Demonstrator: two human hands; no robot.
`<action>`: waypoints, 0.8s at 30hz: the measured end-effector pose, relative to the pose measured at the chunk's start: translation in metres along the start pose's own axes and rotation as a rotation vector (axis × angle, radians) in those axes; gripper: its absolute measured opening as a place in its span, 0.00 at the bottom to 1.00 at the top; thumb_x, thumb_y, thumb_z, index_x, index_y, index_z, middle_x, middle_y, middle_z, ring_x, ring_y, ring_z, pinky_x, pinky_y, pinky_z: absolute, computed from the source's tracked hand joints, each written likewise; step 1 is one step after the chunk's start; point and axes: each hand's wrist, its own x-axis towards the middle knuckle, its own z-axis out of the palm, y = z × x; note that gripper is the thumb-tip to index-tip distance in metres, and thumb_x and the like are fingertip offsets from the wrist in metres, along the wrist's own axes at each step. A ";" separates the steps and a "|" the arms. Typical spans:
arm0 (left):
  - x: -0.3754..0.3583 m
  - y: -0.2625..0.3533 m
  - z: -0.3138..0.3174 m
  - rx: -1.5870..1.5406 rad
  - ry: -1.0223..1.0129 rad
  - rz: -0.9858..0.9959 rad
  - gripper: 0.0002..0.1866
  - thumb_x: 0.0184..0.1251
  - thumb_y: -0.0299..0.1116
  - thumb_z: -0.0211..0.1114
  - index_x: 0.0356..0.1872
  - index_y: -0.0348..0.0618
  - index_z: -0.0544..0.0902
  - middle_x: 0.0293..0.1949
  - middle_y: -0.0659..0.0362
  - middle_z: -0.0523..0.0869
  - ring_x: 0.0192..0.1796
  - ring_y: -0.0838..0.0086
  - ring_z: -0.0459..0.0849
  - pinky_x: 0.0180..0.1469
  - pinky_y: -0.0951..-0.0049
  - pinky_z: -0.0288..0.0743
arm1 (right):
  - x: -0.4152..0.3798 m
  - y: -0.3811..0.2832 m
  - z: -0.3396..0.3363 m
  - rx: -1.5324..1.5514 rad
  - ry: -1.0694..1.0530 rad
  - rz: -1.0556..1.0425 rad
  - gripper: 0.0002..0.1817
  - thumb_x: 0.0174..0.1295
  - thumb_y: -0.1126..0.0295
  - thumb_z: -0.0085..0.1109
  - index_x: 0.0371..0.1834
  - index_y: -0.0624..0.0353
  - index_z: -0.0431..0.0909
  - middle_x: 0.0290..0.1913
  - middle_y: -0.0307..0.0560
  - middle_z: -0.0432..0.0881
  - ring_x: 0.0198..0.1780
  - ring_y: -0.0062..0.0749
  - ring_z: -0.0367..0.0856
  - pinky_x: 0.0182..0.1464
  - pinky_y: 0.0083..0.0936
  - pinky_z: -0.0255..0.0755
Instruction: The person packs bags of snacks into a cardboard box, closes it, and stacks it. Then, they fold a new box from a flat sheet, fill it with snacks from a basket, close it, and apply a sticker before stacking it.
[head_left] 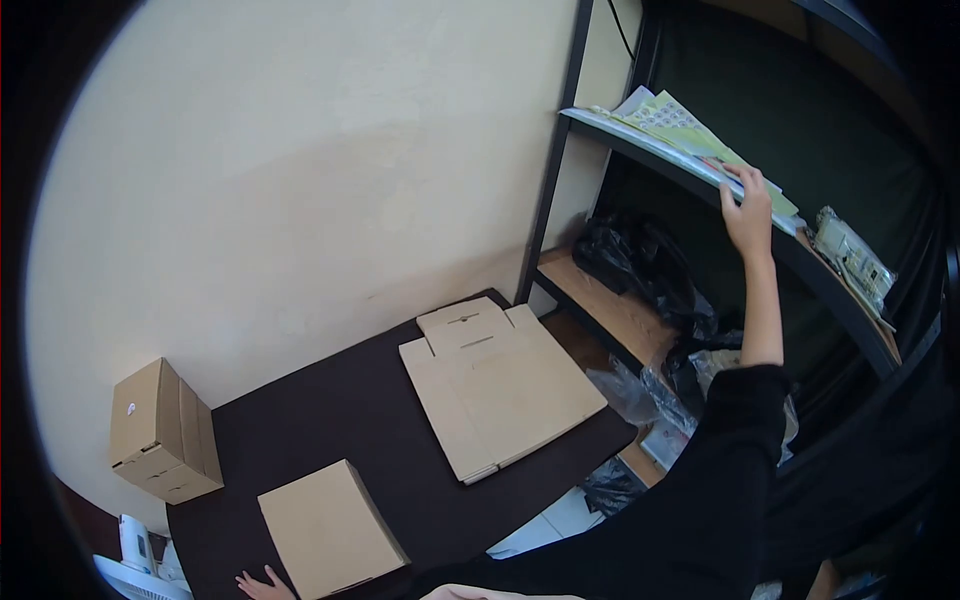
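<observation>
My right hand (750,208) is raised to the upper shelf at the right. Its fingertips are at the front edge of a pile of printed paper sheets (690,135), and the thumb stands apart from the fingers. Down at the lower left, my left hand (264,584) has its fingers spread, right beside a closed brown cardboard box (330,530) on the dark table. Part of that hand is cut off by the bottom edge of the view.
Flattened cardboard boxes (500,390) lie on the dark tabletop (330,400). More boxes (165,430) stand at the left by the wall. Black plastic bags (640,265) fill the lower shelf. A clear-wrapped pack (853,257) sits on the upper shelf, and a white fan (137,575) is at lower left.
</observation>
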 end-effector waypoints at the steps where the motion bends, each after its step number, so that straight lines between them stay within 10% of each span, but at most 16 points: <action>1: 0.001 -0.002 0.006 0.022 0.031 0.004 0.39 0.62 0.63 0.46 0.62 0.38 0.65 0.66 0.44 0.61 0.68 0.51 0.56 0.63 0.40 0.50 | 0.014 0.010 0.008 0.008 0.009 -0.008 0.14 0.53 0.71 0.58 0.44 0.60 0.76 0.50 0.52 0.75 0.53 0.45 0.74 0.53 0.33 0.68; 8: 0.002 -0.009 0.029 0.101 0.050 -0.048 0.36 0.63 0.61 0.46 0.63 0.43 0.64 0.67 0.47 0.60 0.69 0.56 0.56 0.63 0.38 0.50 | 0.054 0.054 0.074 -0.196 -0.287 0.183 0.24 0.60 0.51 0.50 0.48 0.60 0.76 0.52 0.52 0.75 0.56 0.45 0.72 0.56 0.39 0.66; 24: 0.015 0.026 -0.012 0.213 -0.470 -0.331 0.36 0.65 0.63 0.36 0.70 0.56 0.48 0.72 0.52 0.45 0.73 0.60 0.46 0.65 0.38 0.43 | 0.144 0.102 0.164 -0.096 -0.479 0.102 0.17 0.53 0.74 0.45 0.46 0.59 0.78 0.52 0.59 0.75 0.54 0.50 0.73 0.57 0.36 0.66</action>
